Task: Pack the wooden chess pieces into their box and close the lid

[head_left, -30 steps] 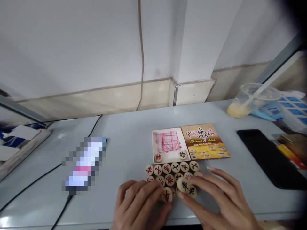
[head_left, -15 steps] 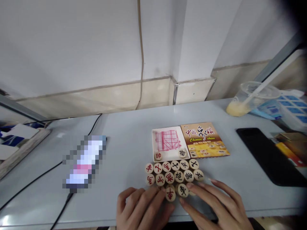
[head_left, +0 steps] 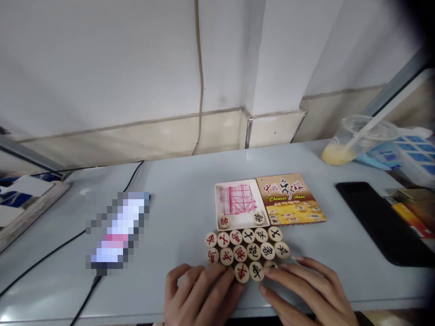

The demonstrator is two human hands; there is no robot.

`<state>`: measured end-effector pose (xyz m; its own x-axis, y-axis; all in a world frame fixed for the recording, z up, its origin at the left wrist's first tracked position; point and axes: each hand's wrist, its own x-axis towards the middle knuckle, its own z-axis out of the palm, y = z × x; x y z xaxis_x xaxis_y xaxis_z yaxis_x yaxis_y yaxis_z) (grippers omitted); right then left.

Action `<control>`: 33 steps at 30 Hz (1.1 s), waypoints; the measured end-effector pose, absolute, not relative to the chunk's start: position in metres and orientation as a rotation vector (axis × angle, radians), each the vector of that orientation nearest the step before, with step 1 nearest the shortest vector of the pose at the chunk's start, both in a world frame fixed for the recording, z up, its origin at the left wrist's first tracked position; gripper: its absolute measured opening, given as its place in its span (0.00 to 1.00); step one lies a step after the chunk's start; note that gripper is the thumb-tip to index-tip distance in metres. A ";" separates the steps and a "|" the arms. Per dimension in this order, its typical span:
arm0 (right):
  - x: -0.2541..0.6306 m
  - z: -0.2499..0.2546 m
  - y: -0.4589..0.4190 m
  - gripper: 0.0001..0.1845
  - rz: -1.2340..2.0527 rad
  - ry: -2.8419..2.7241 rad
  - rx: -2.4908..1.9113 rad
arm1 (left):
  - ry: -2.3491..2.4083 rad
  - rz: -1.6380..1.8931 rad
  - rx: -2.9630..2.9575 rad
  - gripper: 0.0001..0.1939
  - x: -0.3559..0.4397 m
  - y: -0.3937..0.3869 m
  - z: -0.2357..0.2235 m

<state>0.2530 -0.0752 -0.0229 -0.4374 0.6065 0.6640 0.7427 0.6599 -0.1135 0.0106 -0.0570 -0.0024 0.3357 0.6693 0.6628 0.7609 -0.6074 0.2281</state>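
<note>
Near-row black piece: the black-marked disc (head_left: 256, 271) lies flat on the worktop (head_left: 176, 203), between the two hands, just right of a red-marked disc (head_left: 242, 273).
Direction from the right hand: left and slightly far of the right hand (head_left: 307, 290), whose forefinger tip is at the disc's right edge; this hand is nearer to it.
Axis: the disc is round, so no long axis; its row runs left to right.
Right hand: thumb and forefinger stand apart, the thumb near the disc's near-right side; whether either presses on it cannot be told.
Left hand: the left hand (head_left: 202, 292) has its fingers curled and together, tips just beside the red-marked disc; whether they grip anything cannot be told.
Rows beyond: two rows of six discs, red-marked left, black-marked right.
Tray and cover: farther off, a white tray (head_left: 242, 220) holds two discs in its near corners; a Chinese chess cover (head_left: 295, 199) lies against its right side.
Hidden: the right fingers cover much of a third near-row disc (head_left: 271, 266); the left fingers mask the row's left end.
Cut off: both wrists, at the near edge.
</note>
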 end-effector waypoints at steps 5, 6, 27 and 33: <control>0.268 -0.002 -0.061 0.22 -0.115 -2.119 -1.046 | -1.319 -1.114 -2.501 0.07 -0.004 -0.054 0.013; 0.271 0.004 -0.054 0.21 -0.084 -2.098 -1.049 | -1.322 -1.068 -2.527 0.09 -0.009 -0.051 0.019; 0.273 0.024 0.079 0.05 0.417 -2.544 -0.990 | -1.523 -0.695 -3.170 0.04 -0.012 0.081 0.037; 0.272 0.022 0.076 0.06 0.469 -2.588 -1.092 | -1.906 -0.399 -3.186 0.06 -0.010 0.081 0.036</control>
